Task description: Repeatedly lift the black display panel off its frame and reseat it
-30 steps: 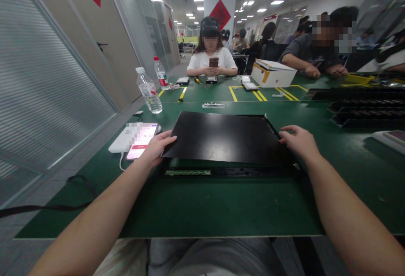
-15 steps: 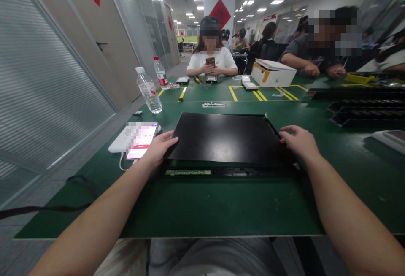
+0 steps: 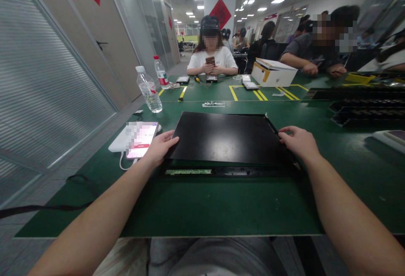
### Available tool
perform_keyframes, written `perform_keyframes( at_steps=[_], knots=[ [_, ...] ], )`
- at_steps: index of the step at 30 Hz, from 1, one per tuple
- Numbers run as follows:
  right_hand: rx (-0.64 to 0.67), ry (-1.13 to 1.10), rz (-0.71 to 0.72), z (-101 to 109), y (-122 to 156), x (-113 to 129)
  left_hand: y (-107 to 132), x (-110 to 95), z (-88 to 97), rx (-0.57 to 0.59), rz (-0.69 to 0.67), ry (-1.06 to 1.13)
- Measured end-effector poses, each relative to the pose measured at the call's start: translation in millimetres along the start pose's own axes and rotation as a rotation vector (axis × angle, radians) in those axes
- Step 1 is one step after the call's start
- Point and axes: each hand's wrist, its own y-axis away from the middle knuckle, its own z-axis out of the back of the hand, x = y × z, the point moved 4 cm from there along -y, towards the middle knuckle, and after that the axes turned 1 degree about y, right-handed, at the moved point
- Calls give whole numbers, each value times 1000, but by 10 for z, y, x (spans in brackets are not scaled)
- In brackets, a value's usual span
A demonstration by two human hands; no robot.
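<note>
A glossy black screen panel lies in front of me, its near edge raised above a black frame. A green circuit board strip shows along the near side of that frame. My left hand is closed on the panel's left edge, thumb on top and fingers mostly hidden underneath. At the opposite edge, my right hand pinches the panel's right side with curled fingers; the frame's side runs right beside them. What lies beneath the panel is hidden.
Left of the panel are a lit phone on a white device with a cable, and a water bottle. White scraps lie beyond it. Long black parts are stacked to the right. Across the table sits a person near a white box.
Both hands keep their places at the panel's edges. The panel has hardly moved.
</note>
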Motion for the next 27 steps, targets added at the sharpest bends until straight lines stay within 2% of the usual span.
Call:
perform_keyframes(
  at_steps=[7,19,27],
  knots=[
    [-15,-2,16,-41,-24,-60,-4,-1,-11,4,-28,-38],
    [22,22,-34,-14,1,-1,-58,55,46,68,-91,-155],
    [21,-6,-34,4,-4,0,-44,23,28,89,-101,-210]
  ],
)
